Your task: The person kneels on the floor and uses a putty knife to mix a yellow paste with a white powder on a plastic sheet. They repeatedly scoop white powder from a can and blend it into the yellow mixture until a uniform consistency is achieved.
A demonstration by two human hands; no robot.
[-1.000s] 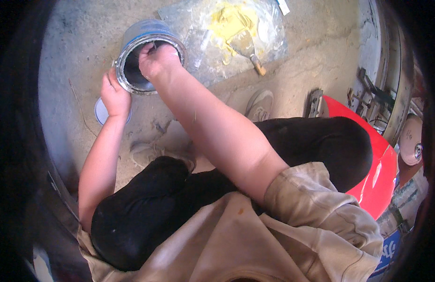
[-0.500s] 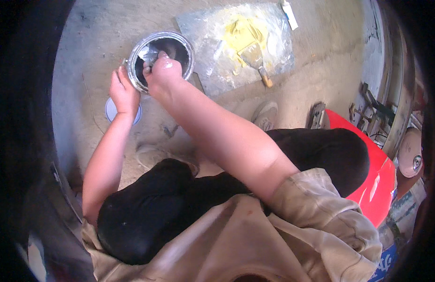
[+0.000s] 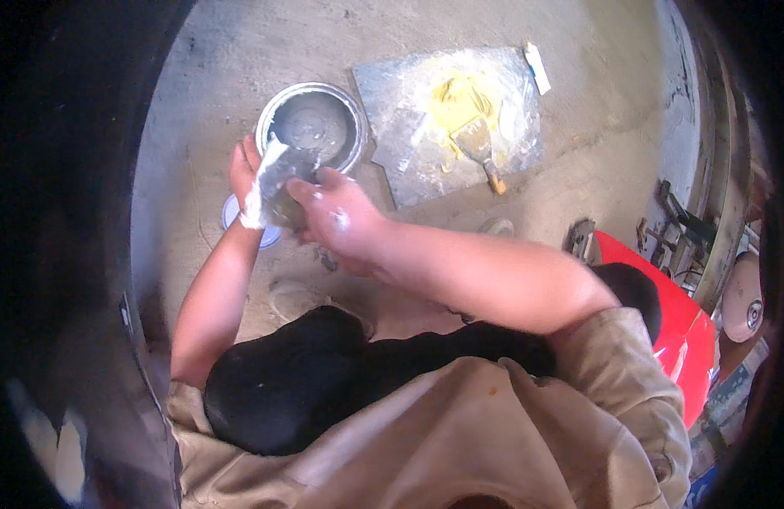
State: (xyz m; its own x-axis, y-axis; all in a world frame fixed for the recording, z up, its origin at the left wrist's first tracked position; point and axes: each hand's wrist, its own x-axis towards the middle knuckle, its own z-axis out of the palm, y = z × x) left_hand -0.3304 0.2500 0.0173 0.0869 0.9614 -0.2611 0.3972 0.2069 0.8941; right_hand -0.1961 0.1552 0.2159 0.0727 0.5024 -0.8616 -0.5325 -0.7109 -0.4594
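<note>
Right hand [image 3: 337, 210] pinches a putty spreader [image 3: 294, 170] at the open metal can's [image 3: 360, 140] near rim. Left hand [image 3: 242, 170] beside can; grip partly hidden, can't tell. Risk: white paste [image 3: 258, 195] along blade edge could drop onto left forearm [image 3: 218, 293] if blade tips.

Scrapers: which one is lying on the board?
The brown-handled scraper, against the yellow paste; the white-edged scraper is held in the right hand.

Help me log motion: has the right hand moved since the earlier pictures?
Yes: judged against the grey board, the right hand has moved down-picture, out of the can.
</note>
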